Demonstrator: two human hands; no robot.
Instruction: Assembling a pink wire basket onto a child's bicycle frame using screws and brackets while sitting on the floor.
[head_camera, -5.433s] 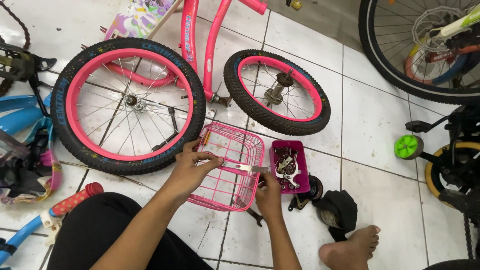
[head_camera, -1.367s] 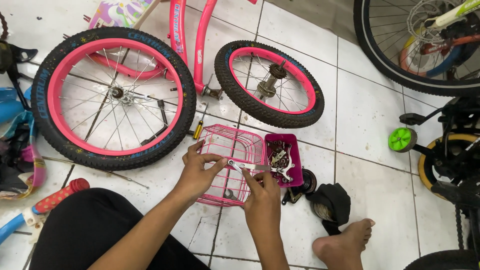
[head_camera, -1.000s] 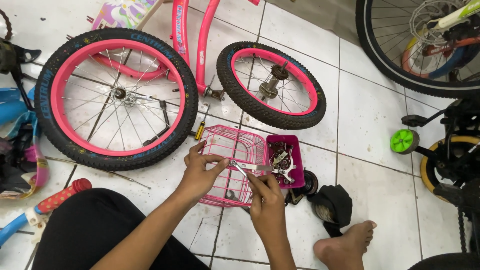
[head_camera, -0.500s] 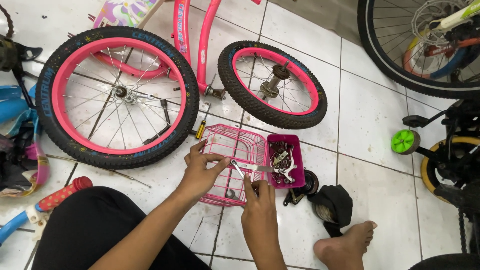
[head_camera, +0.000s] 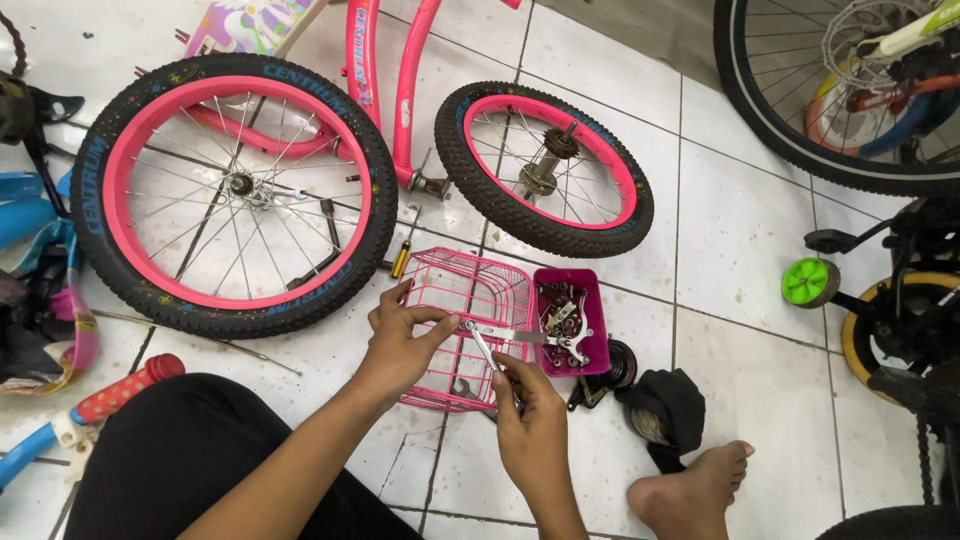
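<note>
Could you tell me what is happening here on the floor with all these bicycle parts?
A person sits on the white tiled floor over a pink wire bicycle basket. The left hand pinches a flat silver metal bracket at the basket's rim, while the right hand works a slim silver wrench against it. A small magenta parts tray sits beside the basket, with two pink-rimmed wheels beyond.

Bare tile (head_camera: 740, 290) lies open to the right; the big wheel (head_camera: 235, 195), small wheel (head_camera: 545, 165) and parts tray (head_camera: 570, 320) crowd the front.

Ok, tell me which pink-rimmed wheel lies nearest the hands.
The big wheel with the pink rim, left of the pink frame; its tyre nearly reaches the left hand. The smaller wheel lies farther up.
</note>
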